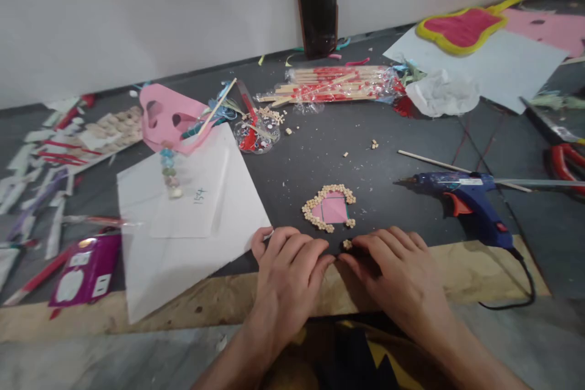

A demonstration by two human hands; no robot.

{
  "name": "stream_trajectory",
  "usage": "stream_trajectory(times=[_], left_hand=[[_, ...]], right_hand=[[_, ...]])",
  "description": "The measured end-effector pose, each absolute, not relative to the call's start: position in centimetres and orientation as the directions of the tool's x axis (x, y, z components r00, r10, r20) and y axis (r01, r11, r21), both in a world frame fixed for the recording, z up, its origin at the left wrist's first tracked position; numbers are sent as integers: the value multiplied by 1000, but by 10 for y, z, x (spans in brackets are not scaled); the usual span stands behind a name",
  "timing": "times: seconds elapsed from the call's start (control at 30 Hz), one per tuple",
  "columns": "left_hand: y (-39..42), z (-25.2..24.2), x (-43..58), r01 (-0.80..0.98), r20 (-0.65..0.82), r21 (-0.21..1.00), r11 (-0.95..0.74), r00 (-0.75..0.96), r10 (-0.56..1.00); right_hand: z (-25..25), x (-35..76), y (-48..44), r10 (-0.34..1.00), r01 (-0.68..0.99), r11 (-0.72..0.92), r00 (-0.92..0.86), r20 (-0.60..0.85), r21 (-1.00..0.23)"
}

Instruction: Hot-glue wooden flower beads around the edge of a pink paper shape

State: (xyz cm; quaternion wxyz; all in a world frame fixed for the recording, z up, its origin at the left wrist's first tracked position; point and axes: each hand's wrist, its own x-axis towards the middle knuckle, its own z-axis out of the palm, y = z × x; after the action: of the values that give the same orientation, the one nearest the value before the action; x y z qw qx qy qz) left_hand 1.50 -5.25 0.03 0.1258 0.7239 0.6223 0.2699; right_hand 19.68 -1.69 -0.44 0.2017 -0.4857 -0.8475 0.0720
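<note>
Both my hands rest side by side at the near edge of the dark table. My left hand [290,262] lies palm down with fingers curled together, its fingertips meeting those of my right hand [395,265]. My right fingers are bunched beside a small cluster of wooden bits [347,244] on the table; whether they pinch anything is hidden. Just beyond the fingertips lies a small pink card shape [333,208] ringed by glued wooden bits.
A blue glue gun [466,198] lies to the right, cord trailing to the edge. White paper sheets [183,219] lie to the left, a pink mask [167,116] behind them. A bag of wooden sticks [338,85], a red-handled tool [567,161] and paper scraps surround.
</note>
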Motion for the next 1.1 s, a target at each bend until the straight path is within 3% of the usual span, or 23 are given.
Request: stream_trajectory(times=[0.33, 1.1], left_hand=[[-46, -8, 10, 845, 325, 503, -180, 7, 946], [-45, -11, 11, 856, 316, 486, -175, 15, 949]], right_hand=[[1, 192, -3, 822, 780, 563, -495, 281, -274], [-3, 188, 9, 819, 781, 566, -497, 287, -262]])
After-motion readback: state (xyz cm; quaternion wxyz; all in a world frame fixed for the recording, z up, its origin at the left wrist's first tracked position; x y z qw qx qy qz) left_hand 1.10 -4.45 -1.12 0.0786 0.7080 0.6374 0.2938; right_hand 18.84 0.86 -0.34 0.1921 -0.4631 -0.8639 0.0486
